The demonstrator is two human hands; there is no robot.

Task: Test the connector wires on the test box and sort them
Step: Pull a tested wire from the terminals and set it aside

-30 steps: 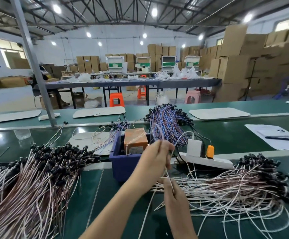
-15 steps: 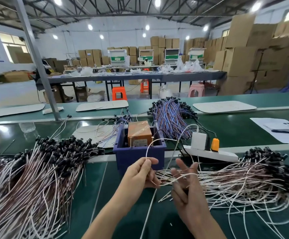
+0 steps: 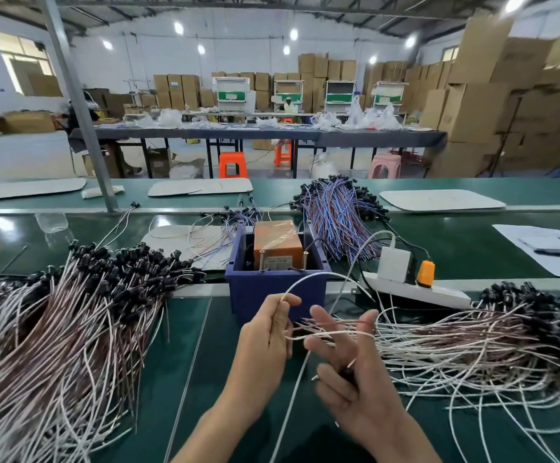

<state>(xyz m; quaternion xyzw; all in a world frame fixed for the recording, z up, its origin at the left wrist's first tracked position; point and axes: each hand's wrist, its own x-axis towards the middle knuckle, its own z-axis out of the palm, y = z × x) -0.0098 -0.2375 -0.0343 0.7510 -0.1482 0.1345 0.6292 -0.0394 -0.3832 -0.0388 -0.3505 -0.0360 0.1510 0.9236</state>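
Observation:
The orange test box point(image 3: 277, 243) stands in a blue bin point(image 3: 271, 290) at mid-table. Just in front of it my left hand point(image 3: 266, 335) pinches one white connector wire point(image 3: 318, 276) near its end; the wire arcs up over the bin's front. My right hand point(image 3: 348, 379) is beside it, thumb and forefinger stretched out, the wire lying across them. Its lower fingers curl round a dark connector end. A large pile of white and brown wires point(image 3: 71, 315) with black connectors lies left. A second such pile point(image 3: 478, 342) lies right.
A bundle of blue and red wires point(image 3: 338, 222) lies behind the bin. A white power strip point(image 3: 415, 290) with an adapter and orange plug sits to the bin's right. Papers and a phone point(image 3: 554, 245) lie far right. A metal post point(image 3: 81, 121) rises at back left.
My left hand came down from the test box, still pinching the wire. My right hand opened its upper fingers and the wire now loops across them. The view dipped slightly.

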